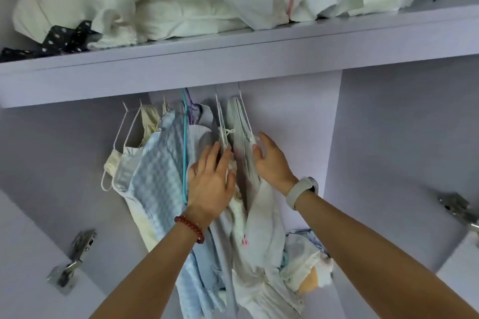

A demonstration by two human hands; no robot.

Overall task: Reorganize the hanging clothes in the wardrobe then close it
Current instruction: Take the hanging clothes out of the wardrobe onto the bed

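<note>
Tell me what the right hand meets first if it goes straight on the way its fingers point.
Probably the white garment on the white wire hanger: the right hand has its fingertips already at that garment's edge. Depth is unclear from one view.

Matt lilac wardrobe shelf (233, 54); waffle-textured blue cloth garment (158, 171); shiny metal hinge (75, 256); smooth plastic teal hanger (184, 142).

white bedding (166, 5) heaped on shelf (233, 46), polka-dot fabric (59, 40)

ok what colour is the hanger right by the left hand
Teal hanger, beside the left hand; head view.
</note>
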